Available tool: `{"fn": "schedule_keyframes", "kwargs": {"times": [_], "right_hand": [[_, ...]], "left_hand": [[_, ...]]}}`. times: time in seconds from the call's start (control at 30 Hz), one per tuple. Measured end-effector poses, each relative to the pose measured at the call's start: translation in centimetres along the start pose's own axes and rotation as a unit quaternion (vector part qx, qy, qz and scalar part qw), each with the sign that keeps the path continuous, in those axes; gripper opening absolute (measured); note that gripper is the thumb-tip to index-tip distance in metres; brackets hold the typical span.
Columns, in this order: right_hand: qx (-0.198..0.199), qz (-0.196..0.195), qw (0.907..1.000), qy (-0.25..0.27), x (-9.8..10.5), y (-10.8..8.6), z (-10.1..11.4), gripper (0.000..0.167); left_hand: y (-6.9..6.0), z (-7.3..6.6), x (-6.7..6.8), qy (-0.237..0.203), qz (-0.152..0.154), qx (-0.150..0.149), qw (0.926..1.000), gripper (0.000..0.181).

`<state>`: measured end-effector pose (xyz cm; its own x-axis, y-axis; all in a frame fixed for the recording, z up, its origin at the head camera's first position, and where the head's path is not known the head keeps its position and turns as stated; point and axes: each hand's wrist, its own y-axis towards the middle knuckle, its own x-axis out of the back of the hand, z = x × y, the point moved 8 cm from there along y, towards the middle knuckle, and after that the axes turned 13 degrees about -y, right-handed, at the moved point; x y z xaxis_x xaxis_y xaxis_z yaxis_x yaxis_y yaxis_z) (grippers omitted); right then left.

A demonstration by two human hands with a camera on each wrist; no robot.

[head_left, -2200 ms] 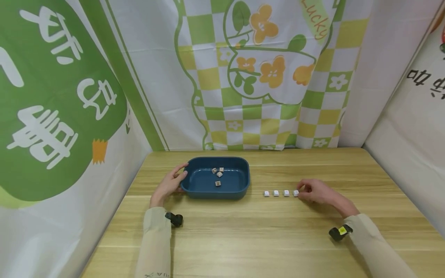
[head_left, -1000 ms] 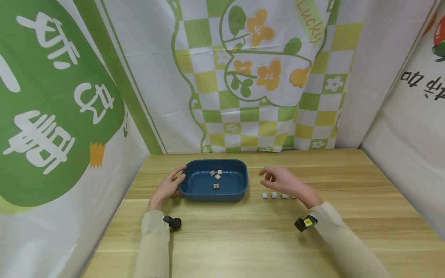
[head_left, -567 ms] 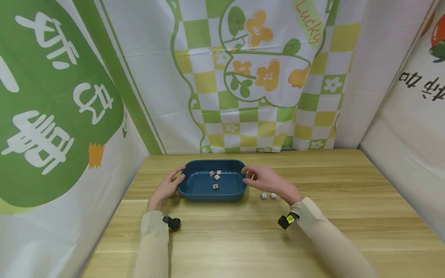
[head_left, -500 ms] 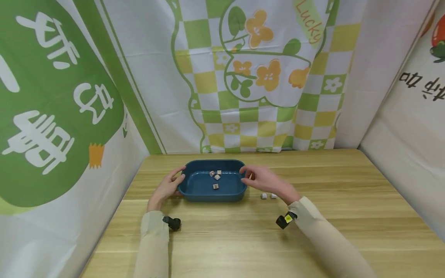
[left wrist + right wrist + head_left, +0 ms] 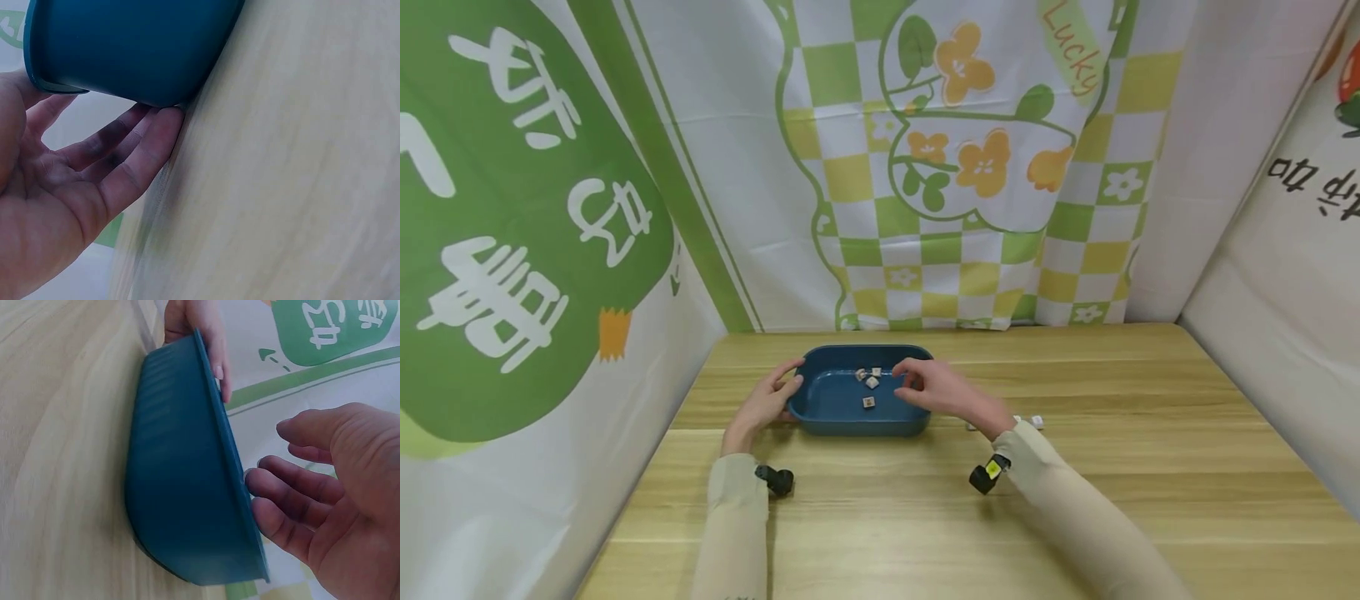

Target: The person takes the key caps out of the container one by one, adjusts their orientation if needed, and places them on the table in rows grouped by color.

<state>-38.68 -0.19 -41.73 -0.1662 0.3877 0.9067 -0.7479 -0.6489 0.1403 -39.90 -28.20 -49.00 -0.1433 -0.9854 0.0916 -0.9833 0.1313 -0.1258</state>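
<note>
A dark blue rectangular tray (image 5: 865, 427) stands on the table with several small beige-white block-like pieces (image 5: 868, 402) inside. At its left end my left hand (image 5: 763, 402) holds it, thumb at the rim and fingers against the outer wall, as the left wrist view also shows around the tray wall (image 5: 137, 50). My right hand (image 5: 943, 390) hovers over the tray's right end, its fingers loosely bent. Thumb and fingers stand apart in the right wrist view, and nothing shows in that hand (image 5: 350, 500). Small white pieces (image 5: 1037, 422) lie right of the tray, partly hidden by the right wrist.
The wooden table (image 5: 865, 517) reaches back to a printed cloth (image 5: 955, 250) hanging behind it. More cloth hangs at the left and right sides. A small black camera sits on each wrist.
My right hand has left the right end of the row of white pieces and moved left, over the tray's right rim. The left hand stays at the tray. The pieces inside look unmoved.
</note>
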Motion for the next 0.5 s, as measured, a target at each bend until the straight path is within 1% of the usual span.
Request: {"fn": "schedule_keyframes", "kwargs": {"times": [0.17,0.23,0.33,0.47,0.5], "right_hand": [[0.000,0.010,0.9998,0.015,-0.9,0.9,0.4,0.031],[-0.004,0.013,0.9998,0.012,-1.2,1.2,0.6,0.031],[-0.012,0.017,0.9998,0.000,-2.0,1.8,0.8,0.029],[-0.015,0.024,0.9995,-0.012,-3.1,2.8,1.0,0.029],[-0.014,0.026,0.9995,-0.015,-3.4,3.1,1.0,0.029]], "left_hand": [[0.1,0.0,-0.2,-0.005,0.000,0.002,1.0000,0.052],[0.1,-0.1,-0.3,-0.001,0.003,0.001,1.0000,0.052],[-0.2,-0.5,-0.5,-0.009,0.008,0.007,0.9999,0.052],[-0.2,-0.4,-0.4,-0.016,0.009,0.010,0.9998,0.052],[-0.1,-0.2,-0.2,-0.014,0.006,0.007,0.9999,0.052]]}}
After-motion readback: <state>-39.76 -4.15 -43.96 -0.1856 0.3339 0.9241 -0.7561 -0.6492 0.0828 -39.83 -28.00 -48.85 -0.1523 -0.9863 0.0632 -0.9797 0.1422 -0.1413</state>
